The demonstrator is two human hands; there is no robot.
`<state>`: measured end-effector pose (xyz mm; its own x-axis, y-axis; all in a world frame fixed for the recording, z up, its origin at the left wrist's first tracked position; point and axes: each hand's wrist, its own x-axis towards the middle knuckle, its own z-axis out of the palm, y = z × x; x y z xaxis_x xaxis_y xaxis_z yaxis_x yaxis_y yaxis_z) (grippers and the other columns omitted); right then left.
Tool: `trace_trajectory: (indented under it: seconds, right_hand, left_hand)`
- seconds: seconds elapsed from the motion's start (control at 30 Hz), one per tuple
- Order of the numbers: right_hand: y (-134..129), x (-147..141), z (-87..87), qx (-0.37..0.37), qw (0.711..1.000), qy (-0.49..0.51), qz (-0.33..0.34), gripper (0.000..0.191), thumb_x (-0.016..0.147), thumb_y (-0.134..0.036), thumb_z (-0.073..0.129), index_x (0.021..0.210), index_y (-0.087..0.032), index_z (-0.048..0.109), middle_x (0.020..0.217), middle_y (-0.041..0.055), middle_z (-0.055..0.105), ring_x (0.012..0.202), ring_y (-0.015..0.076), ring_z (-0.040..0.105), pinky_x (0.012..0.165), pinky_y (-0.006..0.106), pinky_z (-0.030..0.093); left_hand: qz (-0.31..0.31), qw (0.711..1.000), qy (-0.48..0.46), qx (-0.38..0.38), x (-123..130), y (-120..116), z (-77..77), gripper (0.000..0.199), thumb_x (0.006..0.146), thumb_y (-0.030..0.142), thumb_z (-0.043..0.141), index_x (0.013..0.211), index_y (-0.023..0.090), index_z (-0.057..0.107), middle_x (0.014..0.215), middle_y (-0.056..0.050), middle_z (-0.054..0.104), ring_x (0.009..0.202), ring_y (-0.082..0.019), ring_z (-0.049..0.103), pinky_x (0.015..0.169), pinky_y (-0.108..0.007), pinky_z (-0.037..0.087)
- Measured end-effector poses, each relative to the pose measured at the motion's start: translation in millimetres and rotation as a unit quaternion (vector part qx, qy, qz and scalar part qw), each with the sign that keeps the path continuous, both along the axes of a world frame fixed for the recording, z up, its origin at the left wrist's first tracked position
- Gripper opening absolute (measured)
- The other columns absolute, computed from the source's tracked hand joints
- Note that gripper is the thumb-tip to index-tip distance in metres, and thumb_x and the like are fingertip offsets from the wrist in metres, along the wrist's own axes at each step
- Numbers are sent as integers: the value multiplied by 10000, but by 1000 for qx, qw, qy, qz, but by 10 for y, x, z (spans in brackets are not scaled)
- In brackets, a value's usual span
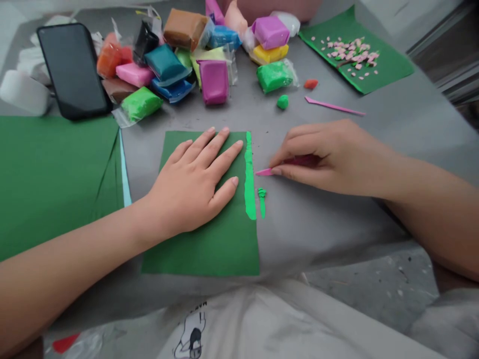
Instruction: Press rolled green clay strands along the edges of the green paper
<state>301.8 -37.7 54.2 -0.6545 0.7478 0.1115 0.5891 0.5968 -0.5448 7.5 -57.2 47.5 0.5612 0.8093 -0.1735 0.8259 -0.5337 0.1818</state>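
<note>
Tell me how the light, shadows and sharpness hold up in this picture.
Head view: soft, muted light, with no strong glare on the phone; head view: a darker shade on the table below the right forearm; head view: little surface detail in the bright green strip, and slightly soft skin texture on the left hand.

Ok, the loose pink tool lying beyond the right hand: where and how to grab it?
Pinch the loose pink tool mid-shaft from above, fingertips on its long edges. It lies flat and slim, so getting under it looks awkward; the angled, pointed tip is at the left end.
</note>
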Motion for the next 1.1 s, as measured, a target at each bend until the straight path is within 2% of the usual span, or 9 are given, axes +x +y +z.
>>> trace_trajectory:
  seconds: [0.07,0.2,0.3,0.57,0.7,0.87,1.0,1.1]
  right_hand:
    - [-25,-12,12,-6,1000,0,2,254,1101,-405,641,1031,-313,867,947,53,805,775,238,694,774,419,519]
    - [-26,-39,34,1,999,-19,-48,199,1076,-350,678,993,-298,852,943,59,811,825,249,705,804,406,510]
    - [-22,-49,42,-36,999,-17,-19,208,1072,-356,679,1023,-296,873,950,55,811,822,240,704,794,394,505]
    - [-22,-79,11,-81,996,-2,-30,238,1074,-470,690,1041,-319,870,947,64,827,840,274,693,809,425,506]
    - [13,-90,43,-68,994,-21,-80,247,1068,-486,689,1023,-309,855,945,67,832,867,280,703,839,434,521]
    - [98,-70,96,-115,993,-26,-29,283,1030,-534,721,1011,-299,878,978,66,842,844,267,690,822,435,509]
    - [305,-7,44,-125,986,-2,-113,393,974,-679,813,1040,-295,866,924,50,803,814,246,649,755,421,479]
    - [461,28,-5,-105,983,9,-149,352,938,-636,870,997,-290,839,947,53,796,843,243,660,776,415,492]
  left_hand:
    - [-5,1000,-8,2,-14,4,-4,753,1213,516,382,1916,245,358,2028,-96,187,1902,-395,169,1517,-675,225]
    - [-14,1000,-16,0,-47,24,-12,749,1215,526,381,1913,253,366,2027,-91,195,1902,-392,173,1514,-669,232]
    - [-22,1000,-15,3,-88,59,-20,745,1224,538,364,1914,258,362,2027,-91,199,1900,-398,179,1511,-674,233]
    - [-76,997,-25,17,-215,196,-32,753,1232,577,349,1919,268,353,2019,-103,239,1889,-417,224,1504,-676,259]
    - [-85,996,-19,15,-235,222,-28,755,1238,589,344,1927,282,327,2024,-94,231,1890,-413,220,1505,-663,255]
    - [-88,996,-7,3,-225,238,-10,758,1243,588,319,1935,281,294,2033,-90,190,1902,-397,174,1511,-652,224]
    - [-96,995,22,0,-201,278,16,741,1250,551,329,1937,277,281,2037,-87,161,1908,-378,148,1514,-634,221]
    - [-108,993,40,1,-205,340,39,737,1251,528,340,1938,271,275,2039,-85,144,1910,-361,139,1520,-612,210]
